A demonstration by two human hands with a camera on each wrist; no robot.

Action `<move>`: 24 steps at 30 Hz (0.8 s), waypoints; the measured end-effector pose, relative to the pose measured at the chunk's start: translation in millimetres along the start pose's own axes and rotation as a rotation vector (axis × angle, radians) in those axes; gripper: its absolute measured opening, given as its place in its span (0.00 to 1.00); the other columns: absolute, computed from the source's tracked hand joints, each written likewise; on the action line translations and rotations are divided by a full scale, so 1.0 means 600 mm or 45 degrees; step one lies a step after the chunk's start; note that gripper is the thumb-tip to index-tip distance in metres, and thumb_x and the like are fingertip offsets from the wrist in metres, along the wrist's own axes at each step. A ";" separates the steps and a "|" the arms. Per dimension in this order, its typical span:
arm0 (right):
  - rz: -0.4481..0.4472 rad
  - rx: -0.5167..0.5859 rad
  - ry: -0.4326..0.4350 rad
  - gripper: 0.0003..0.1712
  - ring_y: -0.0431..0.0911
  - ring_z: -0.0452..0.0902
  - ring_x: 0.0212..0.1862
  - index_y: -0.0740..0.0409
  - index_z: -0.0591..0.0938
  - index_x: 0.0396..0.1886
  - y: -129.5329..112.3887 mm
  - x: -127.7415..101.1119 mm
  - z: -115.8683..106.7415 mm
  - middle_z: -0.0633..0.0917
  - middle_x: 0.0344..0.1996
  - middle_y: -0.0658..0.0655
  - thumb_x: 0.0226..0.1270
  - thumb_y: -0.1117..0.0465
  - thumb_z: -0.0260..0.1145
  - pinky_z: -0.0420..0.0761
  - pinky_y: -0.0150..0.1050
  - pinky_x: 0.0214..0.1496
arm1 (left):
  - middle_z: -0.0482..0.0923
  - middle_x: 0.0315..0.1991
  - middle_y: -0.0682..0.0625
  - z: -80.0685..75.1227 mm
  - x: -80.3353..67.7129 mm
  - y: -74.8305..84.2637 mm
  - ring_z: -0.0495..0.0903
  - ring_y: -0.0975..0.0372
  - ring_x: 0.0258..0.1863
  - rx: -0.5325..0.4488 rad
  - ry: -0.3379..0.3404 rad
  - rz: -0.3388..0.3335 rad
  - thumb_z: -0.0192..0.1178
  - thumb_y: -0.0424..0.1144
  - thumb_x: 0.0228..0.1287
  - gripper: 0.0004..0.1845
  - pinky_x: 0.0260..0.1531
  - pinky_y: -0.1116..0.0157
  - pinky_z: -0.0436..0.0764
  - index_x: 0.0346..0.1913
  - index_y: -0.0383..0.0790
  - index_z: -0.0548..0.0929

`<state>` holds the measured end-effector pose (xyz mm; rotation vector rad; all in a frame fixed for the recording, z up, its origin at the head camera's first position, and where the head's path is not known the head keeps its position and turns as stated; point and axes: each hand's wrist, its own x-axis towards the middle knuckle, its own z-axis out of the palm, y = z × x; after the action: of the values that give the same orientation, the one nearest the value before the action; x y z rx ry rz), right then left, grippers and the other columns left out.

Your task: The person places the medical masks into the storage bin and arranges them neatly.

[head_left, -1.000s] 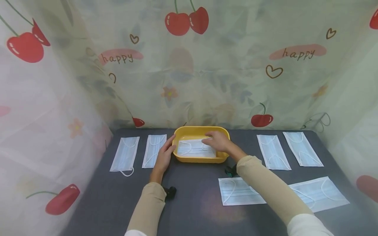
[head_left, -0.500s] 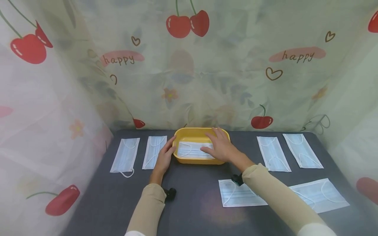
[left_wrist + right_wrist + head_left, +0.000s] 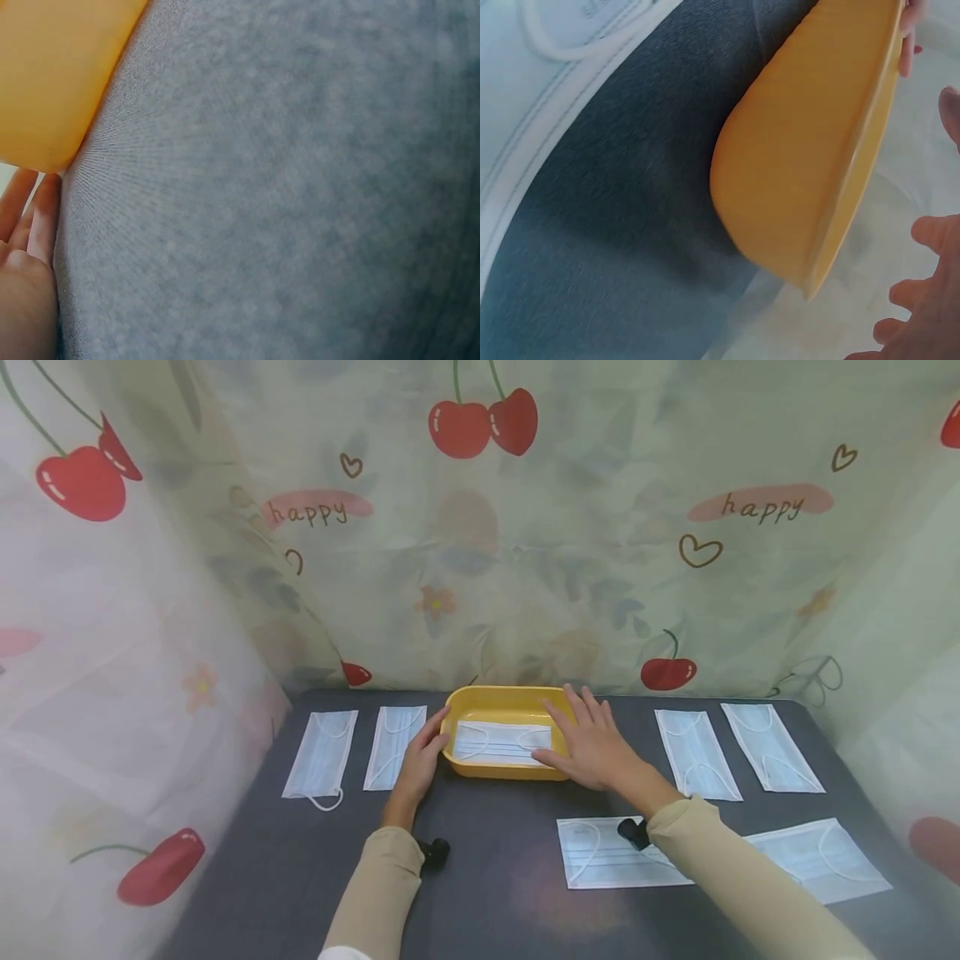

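A yellow plastic basin (image 3: 491, 772) stands near the table's back edge, with a pale blue face mask (image 3: 501, 743) lying flat in it. At the basin's left end my left hand (image 3: 420, 762) touches the rim. In the left wrist view its fingers (image 3: 46, 217) look straight, tips right at the yellow wall. My right hand (image 3: 600, 750), fingers spread, overlaps the basin's right end and holds nothing. In the right wrist view the basin's outer wall (image 3: 795, 150) shows side-on, my spread fingers (image 3: 930, 232) apart from its rim.
Two face masks lie left of the basin, one far left (image 3: 321, 753) and one beside my hand (image 3: 395, 743). Two more lie back right, one nearer (image 3: 697, 752), one farther (image 3: 772, 747). In front, a mask (image 3: 607, 860) and another (image 3: 832, 860) are partly under my right forearm.
My right hand has let go of the mask in the basin, spread its fingers and drawn back to the right. The left hand has stayed at the basin's left end.
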<state>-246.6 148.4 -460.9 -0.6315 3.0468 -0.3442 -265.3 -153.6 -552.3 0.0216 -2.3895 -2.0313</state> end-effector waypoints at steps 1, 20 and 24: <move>-0.002 -0.003 0.007 0.52 0.68 0.39 0.82 0.45 0.57 0.82 0.004 -0.004 -0.001 0.48 0.83 0.65 0.67 0.25 0.56 0.45 0.72 0.80 | 0.66 0.77 0.53 0.000 0.000 0.000 0.62 0.55 0.79 -0.002 0.002 0.001 0.50 0.44 0.78 0.25 0.80 0.48 0.58 0.74 0.63 0.71; 0.171 0.101 0.009 0.56 0.71 0.37 0.81 0.51 0.54 0.83 0.086 -0.093 -0.038 0.46 0.82 0.69 0.65 0.27 0.61 0.44 0.75 0.77 | 0.66 0.77 0.55 0.002 0.000 0.001 0.62 0.56 0.79 0.022 0.011 -0.013 0.50 0.45 0.78 0.24 0.80 0.48 0.58 0.73 0.67 0.71; 0.180 0.145 -0.006 0.58 0.72 0.38 0.81 0.52 0.53 0.83 0.108 -0.113 -0.034 0.47 0.82 0.70 0.64 0.27 0.62 0.46 0.76 0.76 | 0.66 0.77 0.54 0.000 -0.002 -0.001 0.61 0.55 0.80 0.018 0.005 -0.008 0.50 0.44 0.78 0.25 0.80 0.47 0.57 0.74 0.65 0.70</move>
<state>-210.9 237.2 -456.9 -0.4078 3.0184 -0.5061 -264.1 -153.4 -553.0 0.0327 -2.4047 -2.0151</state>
